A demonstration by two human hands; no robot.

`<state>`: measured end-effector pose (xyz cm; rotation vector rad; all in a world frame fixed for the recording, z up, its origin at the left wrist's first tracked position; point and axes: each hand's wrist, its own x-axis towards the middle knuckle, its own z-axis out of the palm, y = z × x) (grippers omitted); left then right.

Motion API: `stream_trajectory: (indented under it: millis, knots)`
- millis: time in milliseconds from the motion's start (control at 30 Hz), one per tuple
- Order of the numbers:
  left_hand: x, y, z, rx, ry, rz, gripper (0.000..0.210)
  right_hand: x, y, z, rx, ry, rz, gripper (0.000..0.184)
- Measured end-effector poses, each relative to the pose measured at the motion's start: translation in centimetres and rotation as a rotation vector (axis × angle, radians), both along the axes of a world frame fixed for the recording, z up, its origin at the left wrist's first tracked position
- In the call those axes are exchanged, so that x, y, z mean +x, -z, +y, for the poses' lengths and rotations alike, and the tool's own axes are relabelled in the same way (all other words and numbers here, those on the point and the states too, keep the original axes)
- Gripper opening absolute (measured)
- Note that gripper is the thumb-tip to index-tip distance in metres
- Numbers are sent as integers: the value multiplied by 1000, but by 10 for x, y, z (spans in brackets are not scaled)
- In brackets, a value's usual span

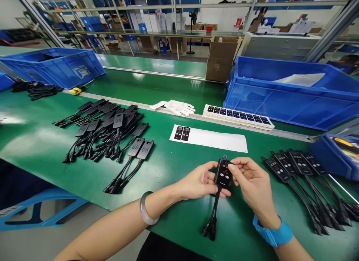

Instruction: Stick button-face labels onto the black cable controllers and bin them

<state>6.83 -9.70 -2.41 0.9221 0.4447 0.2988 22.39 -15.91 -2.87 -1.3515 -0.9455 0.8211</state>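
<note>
A black controller box with a printed face label and cable leads hangs over the green bench, gripped by my left hand around its lower half. The thumb and fingers of my right hand press at its upper right edge; whether they pinch the label or the box is hard to see. Beyond it lies a white label sheet with two black labels on its left end. Labelled controllers lie at the right. To the left, a pile of unlabelled controllers spreads out, with two controllers nearest me.
A stack of label sheets and white gloves lie along the metal rail. Blue bins stand at the back right and back left. A cardboard box stands behind, and a blue tray is at the far right.
</note>
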Motion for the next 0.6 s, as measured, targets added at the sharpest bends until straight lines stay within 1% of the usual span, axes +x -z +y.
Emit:
stream_trajectory:
  millis: [400,600]
  knots:
    - [-1,0,0,-1,0,-15,51,-1,-1,0,12,7,-38,15]
    - [0,6,-2,30,-13,-40,44,-3,-1,-2,-17,24,-47,16]
